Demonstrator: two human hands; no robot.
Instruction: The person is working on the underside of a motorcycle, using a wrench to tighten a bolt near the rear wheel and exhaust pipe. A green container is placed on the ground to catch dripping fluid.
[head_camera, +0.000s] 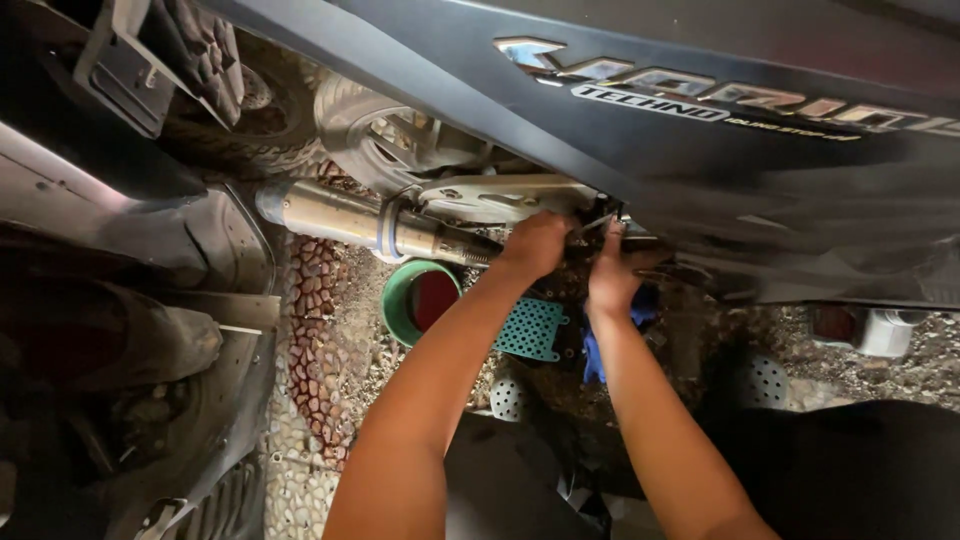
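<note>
A dark motorcycle body panel is filling the upper right of the view, and everything else is being placed against it. A second dark vehicle's bodywork is lying well to the left of the panel. Below the panel, the pebbled ground is being covered in part by clutter. A silver exhaust pipe is running out from under the panel's lower edge towards the left. Just below the pipe, a green bowl with a dark red inside is standing on the ground, and a teal perforated mat is lying beside it (with a blue cloth next to that). Under the panel's lower edge, the left hand is being curled shut around a part near the pipe's end; what is being gripped cannot be told. Just beside it, the right hand is being pressed, fingers together, up against the dark underside.
</note>
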